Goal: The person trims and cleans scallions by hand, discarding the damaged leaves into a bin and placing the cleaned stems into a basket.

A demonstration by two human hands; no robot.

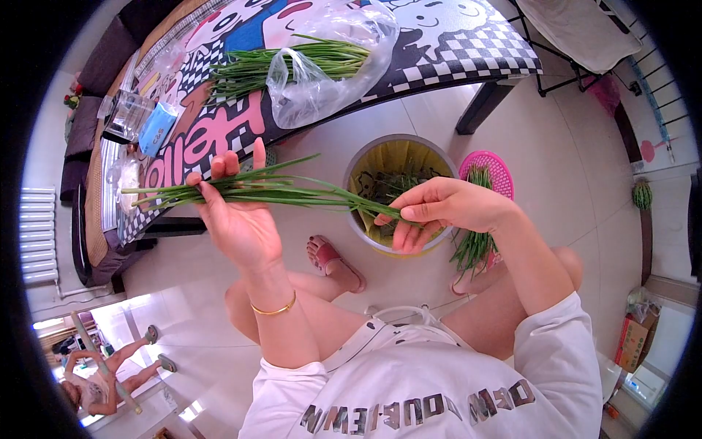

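A small bunch of garlic chives (292, 192) stretches level between my two hands. My left hand (241, 227), palm up, has its thumb and a finger closed on the paler left end, while its other fingers stick up. At the right end, my right hand (446, 208) pinches the green leaves between thumb and fingers. Under that hand stands a round bin (357, 157) with a yellow liner and green scraps inside. Beside it, more chives (474, 252) lie in a pink basket (504, 172). Another pile of chives (248, 73) pokes from a clear plastic bag (311, 99) on the table.
The low table (468, 58) has a cartoon-print cover, with its near edge beyond my hands. On its left sit a blue packet (158, 129) and a clear box (126, 117). A folding chair (581, 33) stands at upper right. Another person (99, 384) appears at lower left.
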